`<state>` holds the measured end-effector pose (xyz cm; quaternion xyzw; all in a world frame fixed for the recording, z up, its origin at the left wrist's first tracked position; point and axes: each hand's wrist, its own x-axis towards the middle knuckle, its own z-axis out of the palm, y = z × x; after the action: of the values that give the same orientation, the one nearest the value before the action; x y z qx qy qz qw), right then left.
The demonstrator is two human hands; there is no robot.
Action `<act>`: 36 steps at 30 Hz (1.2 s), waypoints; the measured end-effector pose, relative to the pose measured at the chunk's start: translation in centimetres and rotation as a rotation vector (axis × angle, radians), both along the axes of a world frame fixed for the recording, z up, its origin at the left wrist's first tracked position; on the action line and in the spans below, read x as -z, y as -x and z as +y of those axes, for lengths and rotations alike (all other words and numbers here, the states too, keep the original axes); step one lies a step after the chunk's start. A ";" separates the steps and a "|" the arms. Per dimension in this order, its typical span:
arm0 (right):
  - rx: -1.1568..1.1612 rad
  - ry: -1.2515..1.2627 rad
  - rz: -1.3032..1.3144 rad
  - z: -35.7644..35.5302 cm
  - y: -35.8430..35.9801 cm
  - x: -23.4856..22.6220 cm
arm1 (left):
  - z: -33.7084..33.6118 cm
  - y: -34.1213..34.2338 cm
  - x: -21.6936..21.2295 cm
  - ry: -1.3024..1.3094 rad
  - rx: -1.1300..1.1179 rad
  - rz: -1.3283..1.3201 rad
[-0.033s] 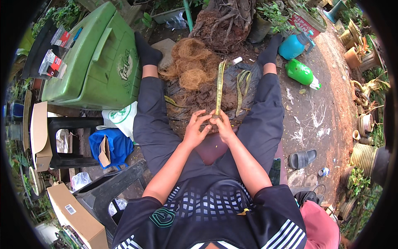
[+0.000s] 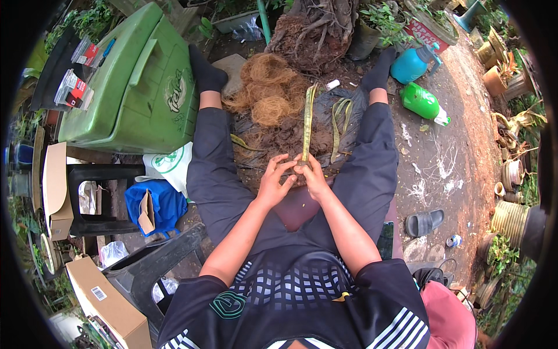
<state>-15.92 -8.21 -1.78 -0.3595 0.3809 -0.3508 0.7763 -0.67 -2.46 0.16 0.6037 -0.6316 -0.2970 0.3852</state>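
I sit with my legs spread around a black sheet [image 2: 354, 99] covered with dark soil. My left hand [image 2: 272, 183] and my right hand [image 2: 315, 177] meet in front of me. Both pinch the near end of a long yellow-green leaf strip [image 2: 308, 113], which runs away from me toward a pile of brown coconut fibre [image 2: 270, 87]. More leaf strips [image 2: 340, 122] lie on the sheet to the right of it.
A green cooler box [image 2: 133, 81] stands at my left, with a black stool [image 2: 99, 198], a blue bag [image 2: 165, 203] and cardboard boxes [image 2: 107, 302] nearer. A root clump [image 2: 317, 29] is ahead. Blue [image 2: 412, 64] and green [image 2: 424, 102] bottles, a sandal [image 2: 424, 221] and pots [image 2: 511, 215] lie right.
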 end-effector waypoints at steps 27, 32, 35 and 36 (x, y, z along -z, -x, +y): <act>-0.108 0.383 0.364 -1.6 -0.1 0.2 | -1.6 -1.2 2.4 -0.538 0.028 0.878; -0.112 0.322 0.297 -1.6 -0.3 1.0 | -1.6 -1.1 2.5 -0.537 0.065 0.802; -0.063 0.282 0.256 -1.6 -0.2 1.2 | -1.8 -0.9 3.0 -0.352 0.161 0.589; -0.044 0.237 0.221 -1.7 -0.2 1.3 | -1.8 -0.6 3.2 -0.297 0.155 0.519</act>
<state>-15.68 -9.87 -3.04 -0.4931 0.4120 -0.3345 0.6893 -0.08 -4.21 -3.03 0.5073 -0.5059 -0.5589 0.4175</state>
